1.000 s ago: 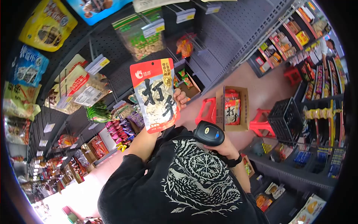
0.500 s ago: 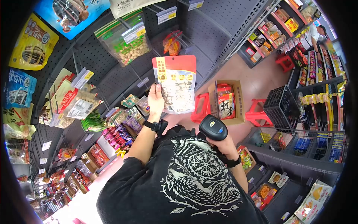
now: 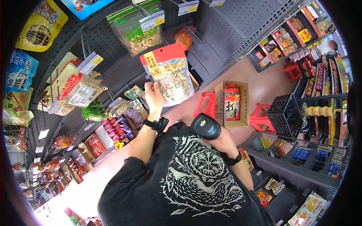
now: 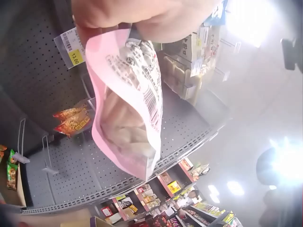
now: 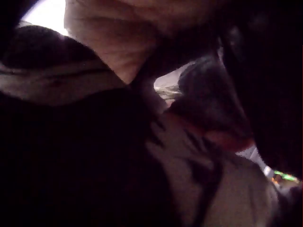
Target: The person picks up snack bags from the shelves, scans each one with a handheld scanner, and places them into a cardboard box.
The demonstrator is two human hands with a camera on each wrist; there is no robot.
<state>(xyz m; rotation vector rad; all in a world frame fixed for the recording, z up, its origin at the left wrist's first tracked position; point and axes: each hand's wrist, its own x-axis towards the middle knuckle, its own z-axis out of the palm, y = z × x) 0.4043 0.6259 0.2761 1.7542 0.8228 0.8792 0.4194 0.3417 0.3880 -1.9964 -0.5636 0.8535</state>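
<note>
In the head view my left hand [image 3: 154,98] pinches the left edge of a red and silver pouch [image 3: 171,77], whose printed back with small text faces the camera. The left wrist view shows the pouch [image 4: 128,104] from its bottom end, with my left hand [image 4: 142,16] at the top of the picture. My right hand [image 3: 223,141] grips a black handheld scanner [image 3: 206,126] close to the chest; its handle is mostly hidden. The right wrist view is dark, with part of my right hand [image 5: 116,33] at the top.
A pegboard shelf with hanging snack bags [image 3: 141,35] and price tags [image 3: 152,20] stands to the left and ahead. On the right are an open carton [image 3: 244,103] of pouches, red stools [image 3: 260,117], a black crate [image 3: 284,116] and more shelving. A person [image 3: 327,46] is at the far right.
The pouch has turned from its front with large characters to its back, and my left hand now holds its left edge. Since half a second ago it has tilted, and the scanner has shifted slightly left.
</note>
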